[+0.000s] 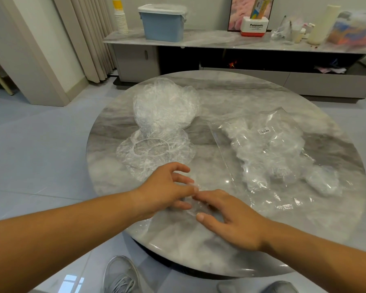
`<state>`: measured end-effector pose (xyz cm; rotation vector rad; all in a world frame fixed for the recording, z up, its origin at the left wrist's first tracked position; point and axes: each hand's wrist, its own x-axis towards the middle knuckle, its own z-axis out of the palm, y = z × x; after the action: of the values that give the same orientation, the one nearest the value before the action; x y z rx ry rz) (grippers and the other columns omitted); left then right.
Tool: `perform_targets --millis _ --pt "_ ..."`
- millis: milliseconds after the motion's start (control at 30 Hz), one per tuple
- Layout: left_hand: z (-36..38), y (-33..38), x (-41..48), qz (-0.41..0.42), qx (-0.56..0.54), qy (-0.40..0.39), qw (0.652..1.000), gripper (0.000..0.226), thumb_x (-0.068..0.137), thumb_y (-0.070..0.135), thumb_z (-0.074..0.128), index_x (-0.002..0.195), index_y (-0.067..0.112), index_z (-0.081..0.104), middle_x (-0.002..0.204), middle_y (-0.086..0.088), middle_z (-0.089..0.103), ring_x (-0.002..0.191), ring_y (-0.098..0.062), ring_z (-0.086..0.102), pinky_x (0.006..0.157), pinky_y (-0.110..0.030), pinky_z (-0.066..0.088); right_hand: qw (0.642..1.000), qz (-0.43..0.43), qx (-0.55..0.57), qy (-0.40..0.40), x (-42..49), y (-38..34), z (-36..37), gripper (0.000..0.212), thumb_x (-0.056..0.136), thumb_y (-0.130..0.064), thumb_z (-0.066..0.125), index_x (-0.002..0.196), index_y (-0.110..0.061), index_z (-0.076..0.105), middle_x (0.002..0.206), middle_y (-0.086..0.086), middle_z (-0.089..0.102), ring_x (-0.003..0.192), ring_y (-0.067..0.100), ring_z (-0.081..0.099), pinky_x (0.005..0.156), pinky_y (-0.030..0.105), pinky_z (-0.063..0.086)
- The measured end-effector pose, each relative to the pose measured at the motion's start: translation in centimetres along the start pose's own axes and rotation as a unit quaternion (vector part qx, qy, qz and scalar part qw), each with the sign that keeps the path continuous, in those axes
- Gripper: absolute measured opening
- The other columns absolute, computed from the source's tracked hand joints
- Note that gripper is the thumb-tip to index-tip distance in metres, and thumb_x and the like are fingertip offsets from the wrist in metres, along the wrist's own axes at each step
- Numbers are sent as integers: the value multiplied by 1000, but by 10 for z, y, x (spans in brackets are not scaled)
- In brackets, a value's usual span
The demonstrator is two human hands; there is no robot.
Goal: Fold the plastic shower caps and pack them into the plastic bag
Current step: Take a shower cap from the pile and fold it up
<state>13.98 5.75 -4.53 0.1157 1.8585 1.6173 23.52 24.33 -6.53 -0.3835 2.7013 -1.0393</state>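
Note:
A clear shower cap (195, 208), bunched small, lies on the round marble table (230, 96) near its front edge. My left hand (167, 187) and my right hand (230, 214) meet over it, fingertips pressing on the plastic. An unfolded cap (154, 151) with its white elastic ring lies open just beyond my left hand. Behind it rises a loose heap of caps (165, 102). On the right lies the clear plastic bag (270, 149), with a white label and several folded caps inside.
A long low cabinet (220, 41) stands behind the table, carrying a blue lidded box (163, 22), stacked paper cups (120, 17) and a red-and-white box (254, 26). Curtains hang at the left. My grey shoes (120, 275) show below the table edge.

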Motion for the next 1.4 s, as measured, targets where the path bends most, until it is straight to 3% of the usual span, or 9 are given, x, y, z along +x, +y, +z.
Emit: perform_targets --millis 367,533,633,833,967,1100,1200,1333,1400 --pt "-11 1 24 -7 289 35 957 54 70 33 92 112 19 61 86 2 70 72 -13 66 68 -35 57 968 -75 -236 -38 -2 7 14 67 99 -68 28 150 -27 41 162 -7 29 140 14 29 117 34 27" --pt "-6 2 31 -51 265 1 963 36 76 22 89 94 3 65 75 -11 61 66 -19 62 77 -41 61 990 -75 -118 -5 -14 8 0 57 97 -61 46 145 -29 48 155 -11 35 142 0 29 113 13 24" --pt "-4 5 31 -60 191 -19 980 28 78 18 87 88 1 67 75 -12 61 63 -17 62 70 -34 60 994 -29 -27 98 -18 6 -6 54 94 -61 50 138 -30 49 141 -17 41 133 -2 41 109 18 37" --pt "15 22 19 -25 12 -59 998 23 85 12 78 100 2 64 92 -17 69 83 -24 68 75 -35 62 926 206 235 212 -3 -6 -33 50 85 -42 75 126 -30 50 114 -7 62 103 7 65 85 24 55" --pt "36 34 12 -7 -41 -60 997 27 89 10 74 113 -1 67 105 -17 75 86 -24 75 69 -30 61 883 151 395 204 -13 -7 -53 34 91 -12 72 117 -23 52 98 10 72 85 25 74 86 44 62" --pt "56 43 14 5 -53 -56 997 19 89 10 74 104 1 67 94 -17 75 83 -24 74 72 -32 62 897 125 388 169 -32 2 -65 9 92 -7 69 97 -15 69 70 -3 59 71 18 58 80 31 59" --pt "76 47 16 8 -45 -76 996 15 90 13 74 101 4 67 96 -16 74 84 -24 74 74 -33 62 921 135 319 179 -49 10 -72 11 91 -12 72 85 -20 78 89 13 70 83 34 64 80 32 60" --pt "103 46 22 80 148 -79 982 29 96 39 64 112 15 65 113 -5 71 104 -16 69 94 -37 57 882 129 333 306 -73 26 -98 18 92 -25 71 81 -14 81 87 9 75 81 23 68 81 38 58" --pt "113 41 21 166 336 -104 921 31 100 49 52 114 25 66 133 7 58 124 -7 52 105 -29 41 845 146 372 354 -82 44 -115 35 89 -43 68 75 -14 80 82 8 74 78 23 66 80 40 57"
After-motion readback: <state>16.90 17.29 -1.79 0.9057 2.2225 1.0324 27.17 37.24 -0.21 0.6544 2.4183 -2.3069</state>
